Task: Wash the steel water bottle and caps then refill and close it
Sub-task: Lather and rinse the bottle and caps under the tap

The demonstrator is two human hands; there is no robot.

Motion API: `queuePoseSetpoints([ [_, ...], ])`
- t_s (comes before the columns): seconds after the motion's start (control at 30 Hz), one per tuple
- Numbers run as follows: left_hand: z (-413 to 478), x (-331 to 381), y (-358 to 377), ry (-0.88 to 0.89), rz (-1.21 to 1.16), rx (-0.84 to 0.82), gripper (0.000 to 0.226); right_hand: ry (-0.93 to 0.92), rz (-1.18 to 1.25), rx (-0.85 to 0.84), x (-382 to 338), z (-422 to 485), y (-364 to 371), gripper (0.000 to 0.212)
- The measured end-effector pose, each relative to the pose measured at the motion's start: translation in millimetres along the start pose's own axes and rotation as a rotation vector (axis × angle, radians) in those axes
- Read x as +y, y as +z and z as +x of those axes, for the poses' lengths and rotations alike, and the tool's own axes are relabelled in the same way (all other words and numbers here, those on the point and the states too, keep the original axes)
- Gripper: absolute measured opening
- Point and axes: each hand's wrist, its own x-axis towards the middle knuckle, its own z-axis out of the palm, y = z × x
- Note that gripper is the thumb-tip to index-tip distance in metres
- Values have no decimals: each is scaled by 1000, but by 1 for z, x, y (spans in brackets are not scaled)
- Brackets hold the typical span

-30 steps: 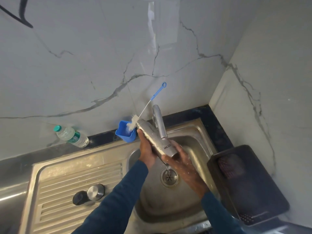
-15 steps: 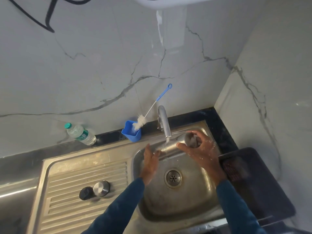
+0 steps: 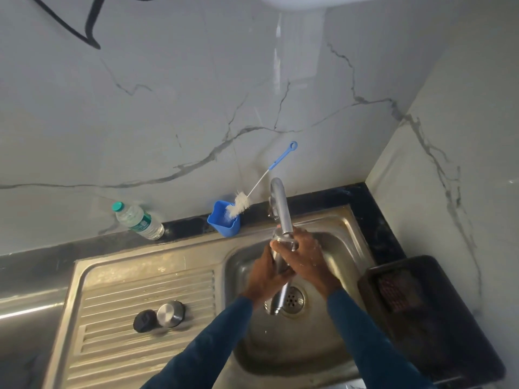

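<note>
Marble wall, steel sink (image 3: 348,220), head view. Steel bottle (image 3: 281,292) now upright under tap (image 3: 280,203), was sideways half a second ago; likely rinsing or filling. Left hand (image 3: 265,276) and right hand (image 3: 304,256) both wrap it. Caps (image 3: 159,317) on drainboard. Bottle mouth, water flow hidden.

Blue cup (image 3: 223,223), blue-handled white brush (image 3: 239,204), grey-veined white wall (image 3: 196,108), black cap (image 3: 144,320), silver cap (image 3: 170,313).

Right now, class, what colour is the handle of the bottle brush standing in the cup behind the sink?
Blue, on the bottle brush in the blue cup; the head view shows it.
</note>
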Motion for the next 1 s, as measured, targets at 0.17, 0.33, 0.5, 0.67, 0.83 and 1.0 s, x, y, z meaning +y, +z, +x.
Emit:
queuePoseSetpoints([
  [0.17, -4, -1, -2, 9, 170, -9, 71, -183, -254, 38, 13, 19, 23, 46],
  [0.33, -7, 15, -11, 68, 218, -14, 62, -219, -349, -158, -5, 21, 4, 36],
  [0.5, -11, 15, -16, 57, 262, -50, 98, -21, -32, -393, 0, 50, -9, 16],
  [0.67, -9, -1, -12, 46, 287, -87, 86, 166, 317, -519, 2, 55, -12, 22],
  [0.83, -3, 2, -10, -37, 223, -53, 60, 186, 208, -113, 18, 25, 12, 28],
  [1.0, 2, 4, -15, -124, 286, -91, 44, -328, -33, 201, 32, 7, 40, 22],
])
